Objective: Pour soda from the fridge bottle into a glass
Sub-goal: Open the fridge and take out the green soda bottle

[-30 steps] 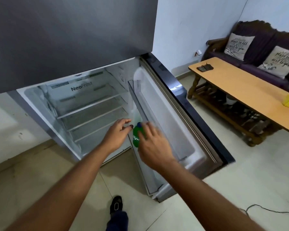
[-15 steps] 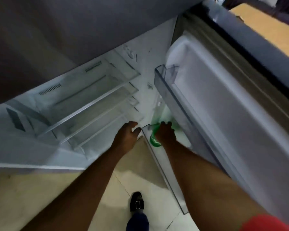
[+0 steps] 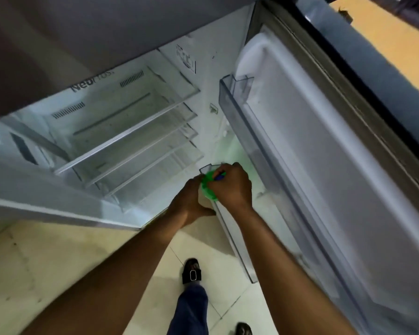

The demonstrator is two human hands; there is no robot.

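Note:
A green soda bottle with a blue cap stands in the lower door rack of the open fridge. My right hand is closed over the bottle's top from above. My left hand presses against the bottle's left side at the rack's corner, fingers curled round it. Most of the bottle is hidden by both hands and the rack wall. No glass is in view.
The fridge interior holds bare glass shelves. The open door has an upper clear rack. A wooden table edge shows at top right. My feet stand on the tiled floor.
I leaned in closer to the fridge. My right hand came down onto the bottle's top, and my left hand moved right from the rack corner to touch the bottle's side.

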